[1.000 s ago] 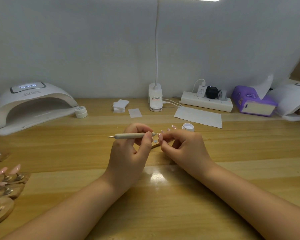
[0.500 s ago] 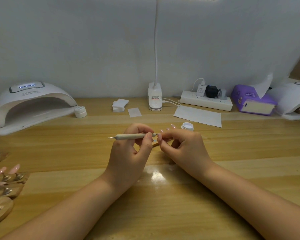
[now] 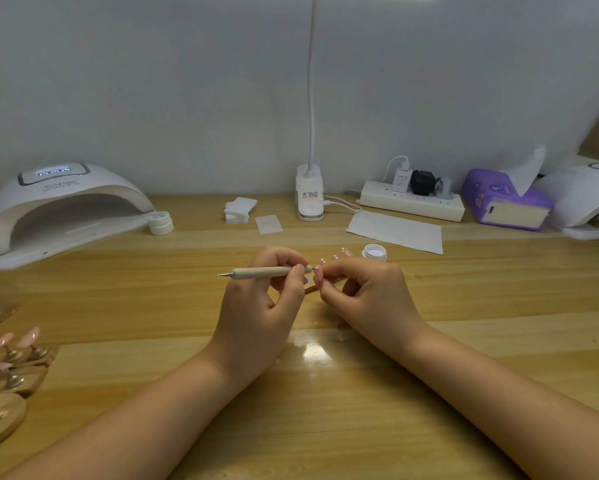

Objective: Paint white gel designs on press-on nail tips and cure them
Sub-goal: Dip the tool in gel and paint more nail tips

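UV curing lamp sits at the tabletop's back-left corner, mouth facing me, ready for curing. Open white gel pot just beyond my right hand, near for reloading. Left hand pinches the dotting pen level, tip at the nail tip, which my right fingers pinch on a wooden holder, partly hidden, steadying it mid-tabletop.

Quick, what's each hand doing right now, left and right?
Left hand: grips the dotting pen, tip toward the nail tips.
Right hand: pinches a holder of pink nail tips.
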`<action>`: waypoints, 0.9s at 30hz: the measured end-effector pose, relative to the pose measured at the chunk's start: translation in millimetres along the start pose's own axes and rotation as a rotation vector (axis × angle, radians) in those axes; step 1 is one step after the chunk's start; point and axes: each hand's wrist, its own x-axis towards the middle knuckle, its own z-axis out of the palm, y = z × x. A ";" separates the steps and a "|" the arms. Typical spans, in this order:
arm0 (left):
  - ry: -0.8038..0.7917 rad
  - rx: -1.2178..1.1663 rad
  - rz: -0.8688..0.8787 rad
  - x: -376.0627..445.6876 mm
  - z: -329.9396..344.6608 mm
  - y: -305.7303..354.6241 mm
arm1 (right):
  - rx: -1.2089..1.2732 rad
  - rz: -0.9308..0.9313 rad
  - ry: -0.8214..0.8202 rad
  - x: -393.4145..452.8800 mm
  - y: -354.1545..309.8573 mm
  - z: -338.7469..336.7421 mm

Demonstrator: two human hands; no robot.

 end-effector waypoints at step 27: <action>0.000 0.000 0.011 -0.3 0.0 0.8 | 0.019 -0.023 0.023 0.3 -0.7 -1.0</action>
